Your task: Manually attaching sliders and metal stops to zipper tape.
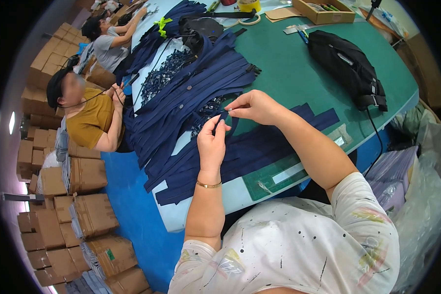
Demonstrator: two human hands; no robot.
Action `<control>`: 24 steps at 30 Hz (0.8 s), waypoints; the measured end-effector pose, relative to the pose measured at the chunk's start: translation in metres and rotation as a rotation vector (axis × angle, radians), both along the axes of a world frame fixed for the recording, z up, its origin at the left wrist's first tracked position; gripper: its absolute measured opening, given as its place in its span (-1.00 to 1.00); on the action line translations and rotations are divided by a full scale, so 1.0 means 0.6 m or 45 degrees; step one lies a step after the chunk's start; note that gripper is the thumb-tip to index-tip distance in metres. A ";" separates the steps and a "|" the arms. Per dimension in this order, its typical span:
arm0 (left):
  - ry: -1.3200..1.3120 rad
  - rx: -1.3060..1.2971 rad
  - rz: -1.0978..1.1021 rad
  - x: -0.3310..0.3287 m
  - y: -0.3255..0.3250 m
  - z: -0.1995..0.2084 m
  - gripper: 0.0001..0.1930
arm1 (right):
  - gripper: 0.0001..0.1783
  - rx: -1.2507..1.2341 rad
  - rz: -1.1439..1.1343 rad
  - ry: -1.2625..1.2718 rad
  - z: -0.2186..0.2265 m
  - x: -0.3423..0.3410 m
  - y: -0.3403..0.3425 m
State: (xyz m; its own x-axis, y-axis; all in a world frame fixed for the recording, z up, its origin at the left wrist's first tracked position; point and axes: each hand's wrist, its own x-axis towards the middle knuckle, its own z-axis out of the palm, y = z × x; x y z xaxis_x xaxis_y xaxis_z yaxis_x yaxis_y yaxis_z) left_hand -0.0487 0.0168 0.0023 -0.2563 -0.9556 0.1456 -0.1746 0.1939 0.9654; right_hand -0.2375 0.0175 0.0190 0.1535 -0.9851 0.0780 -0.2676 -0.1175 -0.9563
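Observation:
My left hand (212,142), with a bracelet at the wrist, is closed, thumb and forefinger pinching what looks like the end of a navy zipper tape (234,125). Close beside it, my right hand (254,107) pinches a small silvery piece (229,110), perhaps a zipper slider; the fingers partly hide it. The two sets of fingertips are slightly apart. Below them lie long navy zipper tapes (264,147) and a small heap of dark, shiny sliders (211,107). More navy tapes (196,88) spread to the left, next to a larger slider pile (167,69).
A black bag (345,63) lies on the green mat (279,59) at right, its cord hanging off the edge. Farther back are a shallow cardboard box (324,15) and scissors (250,20). Two people (90,108) (110,46) work at left. Cartons (85,179) stack behind.

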 end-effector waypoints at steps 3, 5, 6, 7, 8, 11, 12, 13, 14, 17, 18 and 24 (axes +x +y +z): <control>-0.042 0.019 -0.008 0.001 -0.002 0.001 -0.81 | -0.75 0.010 0.016 0.051 0.005 0.000 0.002; -0.059 0.017 -0.012 0.003 -0.001 0.005 -0.80 | -0.75 0.007 0.019 0.065 0.007 0.002 0.002; -0.064 0.007 -0.008 0.003 -0.001 0.005 -0.80 | -0.75 0.032 0.007 0.035 0.007 0.002 0.002; -0.070 -0.003 -0.004 0.003 0.000 0.006 -0.80 | -0.76 0.057 -0.005 0.004 0.007 0.003 0.001; -0.067 0.000 0.003 0.003 0.000 0.009 -0.80 | -0.76 0.060 0.002 0.007 0.006 0.004 0.001; -0.092 0.030 0.029 0.003 0.002 0.010 -0.81 | -0.76 0.062 0.013 -0.012 0.002 0.005 0.000; -0.066 0.017 0.024 0.004 0.000 0.006 -0.81 | -0.75 0.069 0.014 -0.012 0.001 0.007 -0.001; -0.042 0.004 0.020 0.005 -0.003 0.001 -0.81 | -0.75 0.076 0.016 -0.012 0.001 0.007 -0.002; -0.110 -0.051 0.020 0.005 -0.006 -0.007 -0.81 | -0.75 0.069 0.035 -0.014 0.001 0.006 -0.001; -0.180 -0.082 0.002 0.005 -0.006 -0.006 -0.82 | -0.76 0.185 -0.026 -0.110 0.002 0.005 0.001; -0.180 -0.083 0.013 0.004 -0.005 -0.007 -0.82 | -0.76 0.184 -0.016 -0.108 0.002 0.004 0.002; -0.043 0.018 -0.002 0.003 -0.001 0.007 -0.81 | -0.75 0.219 0.007 -0.154 0.001 0.001 -0.002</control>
